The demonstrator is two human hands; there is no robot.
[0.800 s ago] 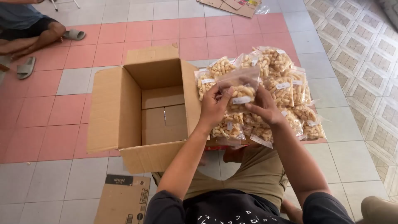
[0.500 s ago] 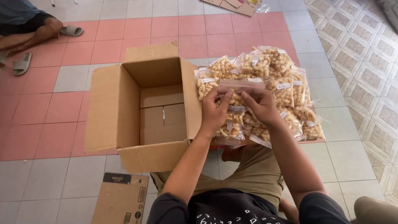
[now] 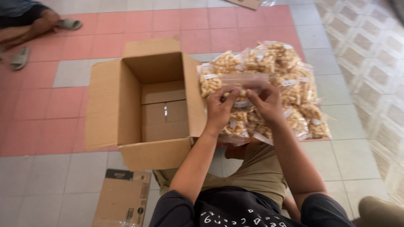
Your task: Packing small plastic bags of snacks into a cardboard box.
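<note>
Two hands pinch a clear snack bag over a heap of bags.

The left hand [image 3: 219, 108] and right hand [image 3: 266, 101] each clamp the bag [image 3: 244, 84] near its upper edge, which runs left to right, its filled end hanging down. It hangs above the pile of bags [image 3: 290, 88], right of the open cardboard box [image 3: 126, 101].
</note>
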